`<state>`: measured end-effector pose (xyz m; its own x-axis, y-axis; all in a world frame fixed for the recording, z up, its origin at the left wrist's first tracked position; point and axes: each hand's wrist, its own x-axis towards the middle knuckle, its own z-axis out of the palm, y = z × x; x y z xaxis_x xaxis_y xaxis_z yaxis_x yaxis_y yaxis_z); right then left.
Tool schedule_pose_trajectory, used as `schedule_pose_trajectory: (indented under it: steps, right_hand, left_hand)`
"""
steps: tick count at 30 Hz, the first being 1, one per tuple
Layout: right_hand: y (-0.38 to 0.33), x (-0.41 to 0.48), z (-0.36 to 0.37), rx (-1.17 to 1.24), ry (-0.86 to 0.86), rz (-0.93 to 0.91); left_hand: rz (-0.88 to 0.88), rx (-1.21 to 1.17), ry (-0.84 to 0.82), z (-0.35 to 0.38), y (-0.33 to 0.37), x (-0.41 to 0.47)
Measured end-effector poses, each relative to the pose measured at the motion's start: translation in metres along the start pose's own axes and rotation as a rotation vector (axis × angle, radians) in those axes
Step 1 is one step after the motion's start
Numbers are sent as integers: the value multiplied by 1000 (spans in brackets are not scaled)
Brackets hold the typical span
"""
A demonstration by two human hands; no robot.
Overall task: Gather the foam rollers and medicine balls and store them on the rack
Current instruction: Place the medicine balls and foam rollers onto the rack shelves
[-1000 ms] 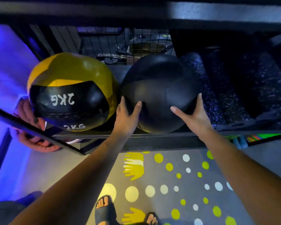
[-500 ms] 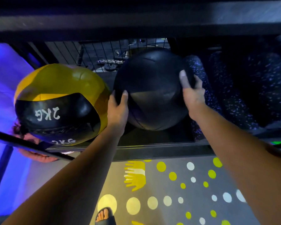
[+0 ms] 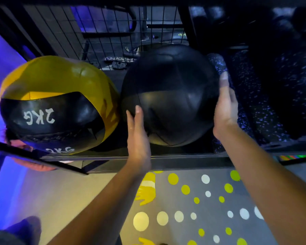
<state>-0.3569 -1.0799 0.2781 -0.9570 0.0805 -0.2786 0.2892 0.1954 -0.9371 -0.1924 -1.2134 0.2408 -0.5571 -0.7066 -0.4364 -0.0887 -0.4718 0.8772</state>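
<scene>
A black medicine ball (image 3: 170,96) sits on the dark rack shelf (image 3: 166,160). My left hand (image 3: 138,138) lies flat against its lower left side with straight fingers. My right hand (image 3: 225,106) is flat along its right side, fingers straight and blurred. A yellow and black medicine ball marked 2KG (image 3: 57,106) rests on the shelf just to the left, touching the black one. Speckled dark foam rollers (image 3: 251,96) lie on the shelf to the right of the black ball.
Wire mesh (image 3: 113,38) backs the rack. Another person's hand (image 3: 32,163) shows under the yellow ball at the left. A black bar (image 3: 37,156) crosses the lower left. Below is a grey floor with yellow and white dots (image 3: 184,209).
The black ball has settled deeper on the shelf next to the yellow ball. My hands have slid from gripping its sides to lying flat and lower against it.
</scene>
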Motion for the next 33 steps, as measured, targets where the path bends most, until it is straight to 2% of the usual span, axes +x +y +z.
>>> schedule_pose_trajectory:
  steps: [3,5,6,8,9,10,12,15,17,20,22,25,28,31,33]
  right_hand:
    - [-23,-2,-4,-53,-65,-64]
    - [-40,3,4,-54,-112,-84]
    - [-44,3,11,-109,-126,-113]
    - [-38,-1,22,-347,-143,-247]
    - [-30,-3,28,-378,-162,-340]
    - [-22,-2,33,-331,-186,-383]
    - [-11,1,34,-195,-184,-327]
    - [-2,5,26,-31,-197,-123]
    - [5,15,21,33,-188,-35]
    - [37,65,15,168,-212,170]
    - [58,85,7,224,-272,215]
    - [41,53,11,235,-309,288]
    - [34,14,11,279,-242,305]
    - [39,-5,4,321,-153,284]
    - [31,-15,-9,286,-106,227]
  left_hand:
    - [129,34,-55,3,15,-3]
    - [193,172,-86,2,33,9]
    - [231,265,-73,1,41,17]
    - [370,594,-37,1,49,30]
    - [457,746,-46,2,50,35]
    - [513,802,-63,4,50,40]
    - [443,704,-44,7,44,49]
    - [67,423,55,8,45,53]
    - [-85,292,25,4,43,55]
    - [-88,177,-60,-4,37,62]
    - [-108,123,-111,-6,33,66]
    - [-126,55,-130,-5,27,63]
    - [-99,66,-145,-8,19,56]
    - [-96,47,-79,-11,22,50]
    - [-53,136,-62,-11,27,41]
